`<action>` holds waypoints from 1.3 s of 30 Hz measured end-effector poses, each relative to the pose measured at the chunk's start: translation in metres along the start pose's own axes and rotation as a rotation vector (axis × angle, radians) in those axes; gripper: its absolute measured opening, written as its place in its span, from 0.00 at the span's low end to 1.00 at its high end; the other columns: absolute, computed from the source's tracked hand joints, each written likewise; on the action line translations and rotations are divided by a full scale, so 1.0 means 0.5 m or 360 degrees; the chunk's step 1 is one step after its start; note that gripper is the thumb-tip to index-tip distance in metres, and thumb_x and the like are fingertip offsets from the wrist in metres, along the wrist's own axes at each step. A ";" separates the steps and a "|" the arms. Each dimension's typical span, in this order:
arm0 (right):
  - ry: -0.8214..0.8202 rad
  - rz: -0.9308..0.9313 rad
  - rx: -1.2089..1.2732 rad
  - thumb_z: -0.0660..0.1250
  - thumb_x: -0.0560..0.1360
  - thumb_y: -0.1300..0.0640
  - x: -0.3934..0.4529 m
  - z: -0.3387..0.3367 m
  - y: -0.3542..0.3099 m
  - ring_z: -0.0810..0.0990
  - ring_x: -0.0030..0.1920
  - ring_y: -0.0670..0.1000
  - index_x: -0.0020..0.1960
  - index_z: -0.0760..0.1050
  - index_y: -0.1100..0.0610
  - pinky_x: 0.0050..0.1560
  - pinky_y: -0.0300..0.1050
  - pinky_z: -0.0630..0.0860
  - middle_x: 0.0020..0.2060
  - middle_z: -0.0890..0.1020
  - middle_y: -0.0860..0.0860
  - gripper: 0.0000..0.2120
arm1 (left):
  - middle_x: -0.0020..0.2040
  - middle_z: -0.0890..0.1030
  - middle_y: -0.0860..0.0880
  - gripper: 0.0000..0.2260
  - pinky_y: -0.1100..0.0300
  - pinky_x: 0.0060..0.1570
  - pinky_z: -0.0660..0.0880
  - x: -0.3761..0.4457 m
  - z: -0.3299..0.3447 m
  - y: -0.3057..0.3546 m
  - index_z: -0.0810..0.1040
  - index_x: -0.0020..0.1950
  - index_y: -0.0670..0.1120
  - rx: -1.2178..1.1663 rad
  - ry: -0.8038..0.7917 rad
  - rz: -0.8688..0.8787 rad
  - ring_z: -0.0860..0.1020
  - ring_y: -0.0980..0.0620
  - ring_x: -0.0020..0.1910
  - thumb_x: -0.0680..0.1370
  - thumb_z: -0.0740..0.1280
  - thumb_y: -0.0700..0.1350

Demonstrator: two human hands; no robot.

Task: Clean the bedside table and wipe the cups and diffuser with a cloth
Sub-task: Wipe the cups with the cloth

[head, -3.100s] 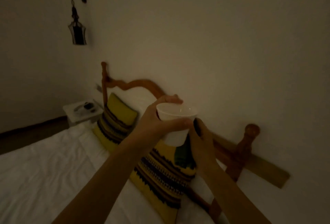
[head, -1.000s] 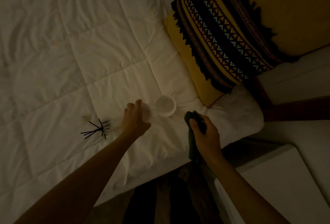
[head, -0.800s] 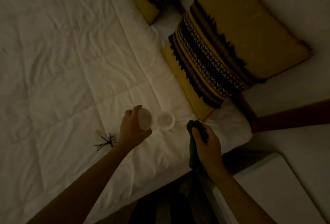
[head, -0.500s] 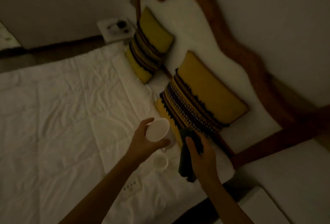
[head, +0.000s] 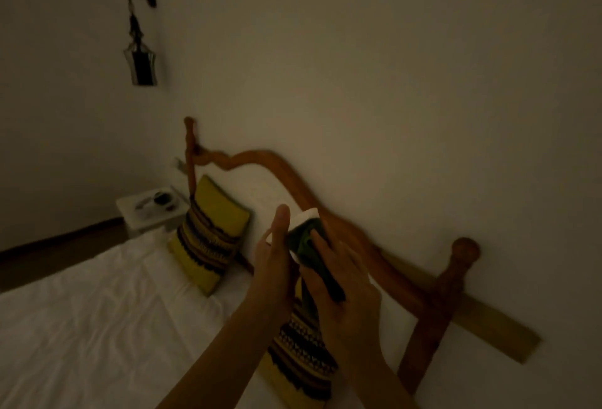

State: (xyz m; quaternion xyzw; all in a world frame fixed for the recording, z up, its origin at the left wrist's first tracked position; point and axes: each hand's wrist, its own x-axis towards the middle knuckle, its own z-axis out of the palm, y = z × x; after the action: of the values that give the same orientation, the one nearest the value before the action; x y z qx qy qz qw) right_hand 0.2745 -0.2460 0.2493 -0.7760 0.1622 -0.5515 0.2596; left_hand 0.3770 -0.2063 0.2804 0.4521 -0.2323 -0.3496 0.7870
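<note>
**Cup wipe in hand, table and diffuser not yet shown done**

Head view: wiping of one white cup (head: 308, 215) looks to be under way, held up in the air above the bed (head: 97, 327) and in front of the wooden headboard (head: 325, 200). Judging by this alone, the task is somewhere in its middle; no other cup, no diffuser and no near bedside table appear in this frame, so their state cannot be told. A far bedside table (head: 148, 213) stands beyond the yellow pillow (head: 211, 232), with small dark things on it too dim to name.

The left hand (head: 273, 265) grips the cup from its side, thumb upright against it, fingers hidden behind. The right hand (head: 338, 281) pinches the dark green cloth (head: 309, 245) and presses it against the cup's mouth, fingers stretched along the cloth and thumb beneath. The cloth's tail hangs down between the two hands.
</note>
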 end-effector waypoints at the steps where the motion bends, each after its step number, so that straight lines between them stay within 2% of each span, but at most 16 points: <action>1: 0.0071 -0.0088 -0.0040 0.60 0.80 0.40 0.015 -0.010 -0.008 0.73 0.66 0.43 0.70 0.72 0.47 0.64 0.30 0.69 0.68 0.77 0.44 0.22 | 0.51 0.77 0.31 0.42 0.32 0.62 0.71 -0.003 0.021 0.018 0.75 0.62 0.30 -0.0021 -0.0036 0.0021 0.77 0.28 0.53 0.68 0.67 0.68; 4: 0.0284 -0.0036 -0.0009 0.64 0.78 0.40 0.080 -0.043 -0.042 0.79 0.60 0.46 0.70 0.71 0.37 0.58 0.35 0.77 0.63 0.75 0.29 0.20 | 0.48 0.76 0.27 0.40 0.29 0.54 0.72 -0.008 0.075 0.055 0.76 0.57 0.29 0.0001 -0.0126 0.0155 0.75 0.23 0.49 0.70 0.66 0.67; 6: 0.0438 0.0181 0.0160 0.67 0.77 0.40 0.123 -0.066 -0.057 0.83 0.54 0.43 0.61 0.75 0.30 0.55 0.38 0.80 0.54 0.80 0.30 0.13 | 0.46 0.75 0.29 0.41 0.36 0.48 0.75 -0.018 0.113 0.078 0.76 0.54 0.33 0.0017 -0.0192 0.0199 0.75 0.29 0.43 0.65 0.67 0.70; 8: 0.0531 0.0318 0.0351 0.67 0.74 0.40 0.151 -0.086 -0.076 0.83 0.51 0.40 0.60 0.75 0.33 0.55 0.41 0.81 0.51 0.83 0.36 0.14 | 0.47 0.79 0.33 0.39 0.38 0.51 0.76 -0.025 0.142 0.102 0.78 0.51 0.36 -0.0016 -0.0201 0.0247 0.79 0.34 0.45 0.60 0.68 0.71; 9: 0.0548 0.0290 0.0319 0.66 0.73 0.39 0.156 -0.094 -0.087 0.83 0.50 0.38 0.60 0.75 0.36 0.53 0.37 0.81 0.50 0.83 0.36 0.16 | 0.46 0.80 0.34 0.36 0.38 0.50 0.77 -0.027 0.156 0.117 0.79 0.48 0.38 -0.0014 -0.0200 0.0298 0.80 0.35 0.45 0.61 0.68 0.70; 12: 0.0489 0.0097 0.0048 0.62 0.72 0.36 0.136 -0.097 -0.118 0.81 0.46 0.32 0.61 0.74 0.36 0.45 0.25 0.76 0.47 0.79 0.38 0.18 | 0.36 0.76 0.39 0.28 0.45 0.44 0.76 -0.016 0.173 0.148 0.77 0.39 0.39 -0.0096 -0.0207 0.0364 0.77 0.40 0.37 0.66 0.71 0.66; 17: 0.0273 0.0198 0.0386 0.68 0.70 0.37 0.144 -0.120 -0.142 0.84 0.48 0.39 0.52 0.79 0.27 0.45 0.34 0.81 0.47 0.85 0.38 0.11 | 0.30 0.73 0.44 0.23 0.56 0.31 0.75 -0.012 0.180 0.172 0.73 0.37 0.41 0.0001 -0.0228 0.0491 0.74 0.47 0.29 0.71 0.68 0.62; 20: 0.0379 0.0004 0.0107 0.67 0.72 0.34 0.169 -0.127 -0.150 0.82 0.48 0.35 0.54 0.75 0.27 0.46 0.27 0.78 0.47 0.83 0.38 0.11 | 0.33 0.74 0.37 0.27 0.49 0.37 0.76 -0.018 0.182 0.186 0.76 0.41 0.38 0.0004 -0.0324 0.0417 0.76 0.39 0.35 0.70 0.67 0.64; 22: 0.0508 -0.0145 0.0021 0.67 0.76 0.39 0.180 -0.116 -0.143 0.81 0.50 0.34 0.61 0.76 0.37 0.49 0.27 0.77 0.50 0.82 0.42 0.15 | 0.49 0.79 0.29 0.35 0.43 0.49 0.81 -0.034 0.181 0.193 0.78 0.57 0.34 -0.0082 -0.0425 0.0185 0.80 0.31 0.49 0.70 0.66 0.65; 25: 0.0652 0.0081 0.0367 0.66 0.79 0.45 0.214 -0.112 -0.131 0.82 0.55 0.41 0.62 0.79 0.48 0.59 0.43 0.80 0.54 0.84 0.43 0.15 | 0.62 0.80 0.36 0.40 0.38 0.61 0.76 -0.046 0.174 0.200 0.75 0.69 0.41 -0.0167 -0.0469 -0.0048 0.79 0.35 0.60 0.65 0.67 0.67; 28: 0.0513 0.0399 0.0752 0.65 0.80 0.50 0.235 -0.109 -0.131 0.83 0.56 0.51 0.64 0.78 0.49 0.59 0.58 0.80 0.56 0.84 0.46 0.14 | 0.59 0.82 0.38 0.40 0.40 0.55 0.80 -0.043 0.166 0.211 0.78 0.64 0.44 -0.0033 -0.0341 0.0223 0.81 0.37 0.57 0.60 0.70 0.68; 30: 0.0531 0.0387 0.0676 0.64 0.79 0.45 0.223 -0.092 -0.147 0.83 0.56 0.47 0.63 0.76 0.42 0.58 0.55 0.81 0.56 0.83 0.42 0.13 | 0.57 0.82 0.38 0.42 0.44 0.50 0.81 -0.035 0.166 0.224 0.78 0.62 0.41 -0.0092 -0.0352 0.0195 0.81 0.37 0.56 0.58 0.71 0.69; 32: 0.0554 0.0202 0.0582 0.66 0.76 0.37 0.204 -0.070 -0.178 0.81 0.57 0.43 0.61 0.74 0.34 0.58 0.47 0.81 0.56 0.82 0.37 0.13 | 0.53 0.82 0.36 0.39 0.42 0.55 0.79 -0.023 0.162 0.240 0.78 0.57 0.38 -0.0209 -0.0397 0.0075 0.82 0.37 0.53 0.61 0.74 0.68; 35: 0.0594 -0.0181 0.0361 0.67 0.75 0.40 0.202 -0.049 -0.211 0.81 0.58 0.46 0.61 0.74 0.36 0.57 0.38 0.78 0.56 0.81 0.37 0.15 | 0.43 0.75 0.41 0.25 0.45 0.56 0.74 -0.018 0.167 0.260 0.76 0.47 0.41 -0.0315 -0.0665 -0.0031 0.78 0.41 0.45 0.70 0.72 0.63; 37: 0.0653 -0.0264 0.0274 0.66 0.77 0.44 0.226 -0.048 -0.219 0.78 0.61 0.45 0.61 0.74 0.37 0.59 0.35 0.74 0.58 0.78 0.36 0.13 | 0.48 0.78 0.39 0.29 0.46 0.61 0.74 -0.018 0.172 0.262 0.76 0.54 0.38 -0.0293 -0.0581 -0.0040 0.79 0.40 0.52 0.69 0.71 0.63; 39: 0.0660 -0.0118 0.0359 0.65 0.80 0.47 0.253 -0.058 -0.223 0.76 0.63 0.43 0.63 0.72 0.38 0.62 0.34 0.72 0.59 0.77 0.35 0.13 | 0.60 0.81 0.36 0.37 0.42 0.64 0.75 -0.034 0.185 0.273 0.77 0.63 0.37 -0.0256 -0.0411 0.0001 0.80 0.38 0.59 0.67 0.71 0.65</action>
State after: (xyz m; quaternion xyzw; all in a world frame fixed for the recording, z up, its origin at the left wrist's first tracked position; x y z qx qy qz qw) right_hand 0.2864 -0.2299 0.4193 -0.6176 0.1208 -0.7230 0.2852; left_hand 0.3494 -0.1969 0.4437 0.3389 -0.3030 -0.4220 0.7844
